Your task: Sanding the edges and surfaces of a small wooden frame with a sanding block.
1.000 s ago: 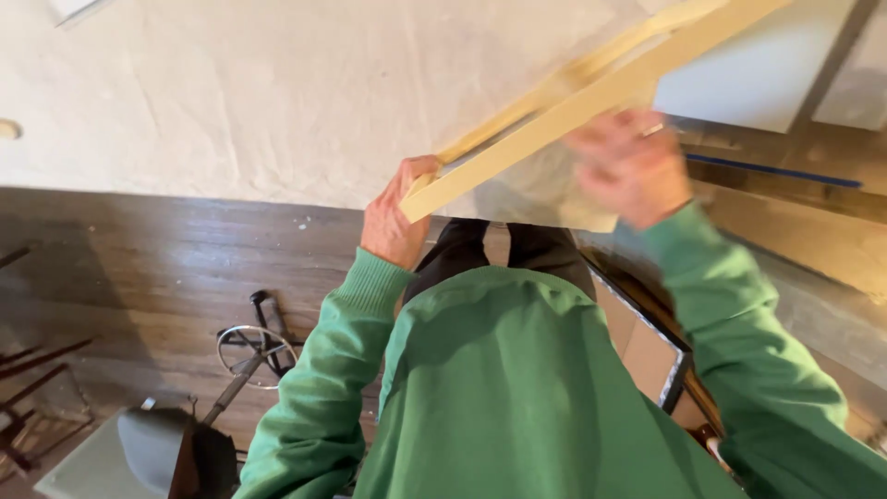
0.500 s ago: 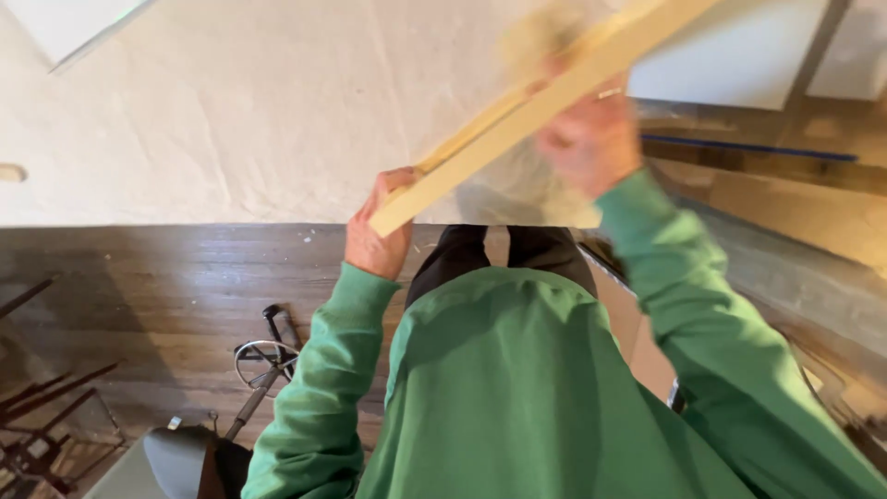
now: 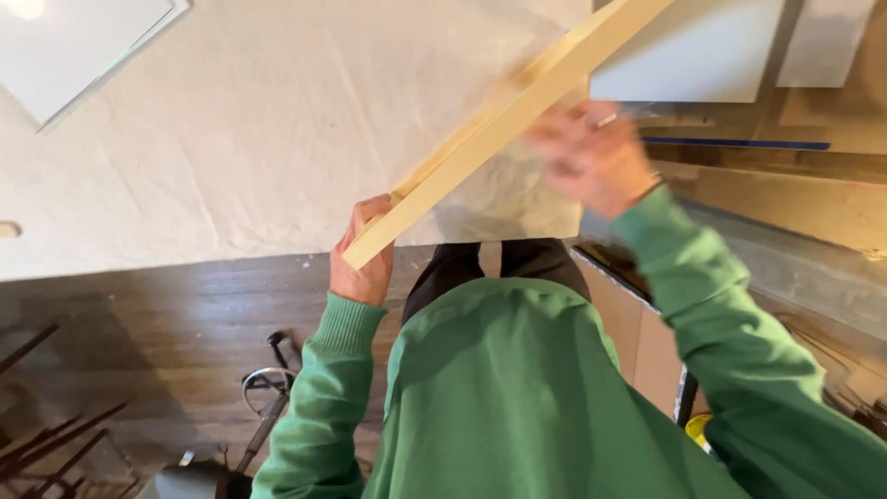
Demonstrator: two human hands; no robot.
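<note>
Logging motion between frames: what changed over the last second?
The blurred right hand swung up along the pale wooden frame, then back down. The frame's near end shifted left and lower. The left hand kept gripping that end; the cream drop cloth stayed spread.

Left hand raised, fingers curled in a grip; right hand blurred, fingers spread, green sleeves

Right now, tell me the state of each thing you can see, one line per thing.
wooden frame: lifted, tilted, lower corner gripped.
left hand: closed on the frame's lower corner.
right hand: blurred, by the frame's underside; grip cannot be told.
drop cloth: spread flat, wrinkled.
white panel: lying flat on the cloth.
green sweatshirt: worn, cuffs at the wrists.
</note>
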